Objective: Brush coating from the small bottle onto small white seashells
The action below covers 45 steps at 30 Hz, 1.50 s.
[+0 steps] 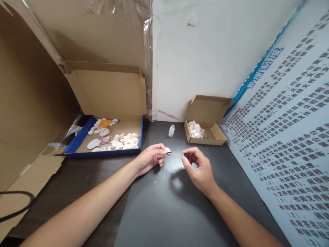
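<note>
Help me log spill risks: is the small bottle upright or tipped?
Upright: the small bottle stands on its base on the dark grey surface, neck pointing up.

Pretty bright from where I stand, light prob. overhead; glare + 1 soft shadow on mat [154, 212] nr R hand [199, 168]; poster [280, 137] stretched twd edge.

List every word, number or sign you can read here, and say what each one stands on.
"管理制度": heading of the printed board on the right.
"4. 公文的阅批与分转": same board, body text.
"(1)", "(2)", "(3)": same board, item numbers.
The board's remaining text is partly blurred or cut off at the picture's edge.
No text can be made out on the bottle or blue-edged box.
</note>
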### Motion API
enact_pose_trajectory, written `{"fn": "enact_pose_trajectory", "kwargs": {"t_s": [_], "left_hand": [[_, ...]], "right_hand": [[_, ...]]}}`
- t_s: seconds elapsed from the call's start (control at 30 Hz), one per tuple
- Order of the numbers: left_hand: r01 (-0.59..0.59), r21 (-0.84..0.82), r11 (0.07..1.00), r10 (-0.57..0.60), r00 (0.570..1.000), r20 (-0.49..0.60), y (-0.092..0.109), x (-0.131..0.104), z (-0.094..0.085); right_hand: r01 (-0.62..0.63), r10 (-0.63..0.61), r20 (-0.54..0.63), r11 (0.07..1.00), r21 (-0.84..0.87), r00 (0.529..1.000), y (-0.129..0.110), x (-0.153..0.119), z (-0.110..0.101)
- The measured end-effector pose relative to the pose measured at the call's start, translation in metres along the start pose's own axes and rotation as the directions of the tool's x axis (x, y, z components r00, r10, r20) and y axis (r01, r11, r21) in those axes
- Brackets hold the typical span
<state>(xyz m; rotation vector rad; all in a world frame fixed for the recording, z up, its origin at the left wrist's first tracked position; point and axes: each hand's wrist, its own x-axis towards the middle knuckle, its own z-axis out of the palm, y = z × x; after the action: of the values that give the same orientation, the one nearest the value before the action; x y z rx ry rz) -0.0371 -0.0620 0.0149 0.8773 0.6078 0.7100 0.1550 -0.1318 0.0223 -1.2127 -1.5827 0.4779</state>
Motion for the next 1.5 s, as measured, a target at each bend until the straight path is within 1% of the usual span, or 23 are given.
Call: {"fn": "enact_pose_trajectory", "kwargs": {"t_s": [0.33, 0.6, 0.77, 0.93, 1.1, 1.3, 1.43, 1.5], "left_hand": [[0.001, 0.004, 1.0, -0.001, 1.0, -0.003, -0.0001, -0.0004, 0.0003], [0.01, 0.008, 1.0, -0.01, 1.0, -0.01, 0.0, 0.0, 0.0007], [0.001, 0.017, 1.0, -0.001, 1.0, -0.008, 0.0001, -0.0001, 0.0002], [0.01, 0.018, 1.0, -0.01, 1.0, -0.003, 0.0001, -0.0007, 0.001], [-0.003, 0.021, 1.0, 0.003, 1.0, 0.005, -0.0003, -0.0006, 0.0004], [-0.005, 0.002, 1.0, 0.005, 1.0, 0.005, -0.0011, -0.0005, -0.0002], [-0.01, -0.007, 1.0, 0.01, 1.0, -0.003, -0.0009, -0.0006, 0.0012], [-0.007, 0.008, 1.0, 0.007, 1.0, -0.003, -0.0001, -0.001, 0.0026]], "right_hand": [[-0.026, 0.026, -0.005, 0.999, -0.038, 1.0, 0.0006, 0.0016, 0.0006], [-0.018, 0.018, 0.01, 1.0, -0.02, 1.0, -0.0007, 0.0002, 0.0013], [-0.025, 0.024, -0.018, 0.999, -0.031, 1.0, -0.001, 0.0008, 0.0004], [-0.03, 0.03, 0.01, 0.999, -0.028, 1.0, -0.001, 0.0002, 0.0011], [-0.046, 0.045, -0.03, 0.997, -0.061, 0.999, -0.0011, 0.0023, 0.0001], [-0.021, 0.021, 0.014, 0.999, -0.034, 1.0, -0.0021, 0.0024, -0.0004], [-0.047, 0.046, -0.031, 0.998, -0.044, 0.998, -0.0015, 0.0019, -0.0007], [-0.042, 0.042, -0.013, 0.999, -0.027, 0.999, -0.0015, 0.0015, -0.001]]}}
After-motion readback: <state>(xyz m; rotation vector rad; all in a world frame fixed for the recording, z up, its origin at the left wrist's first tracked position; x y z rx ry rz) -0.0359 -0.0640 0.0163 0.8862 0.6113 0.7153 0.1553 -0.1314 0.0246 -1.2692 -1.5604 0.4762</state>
